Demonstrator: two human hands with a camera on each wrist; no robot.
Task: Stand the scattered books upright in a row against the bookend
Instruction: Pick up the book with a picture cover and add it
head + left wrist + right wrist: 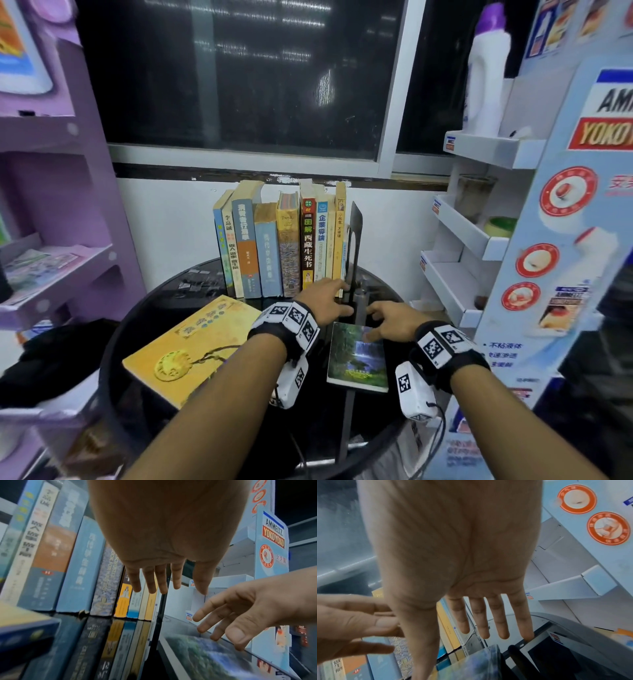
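Two books lie flat on a round black table while a row of upright books stands at its far edge, spines facing the person, against a white wall. At the right end of that row a black bookend rises just beside the last thin yellow spine.

The left hand reaches forward with straight, loosely spread fingers toward the foot of the rightmost spines, next to the bookend's base; whether the fingertips touch the books cannot be told. It holds nothing.

The right hand hovers palm down, fingers spread and slightly bent, over the far end of the green book, a small volume with a forest and waterfall cover lying flat near the table's front right. In the left wrist view the thumb and fingertips come down to the cover's far edge, but no grasp is closed on it.

The yellow book, larger and bearing a round gold emblem, lies flat at an angle on the table's left side, well apart from both hands.

A purple shelf unit stands to the left of the table. To the right stands a pale blue and white cardboard display rack, with a white bottle with a purple cap on its top shelf. A dark window fills the wall above the books.
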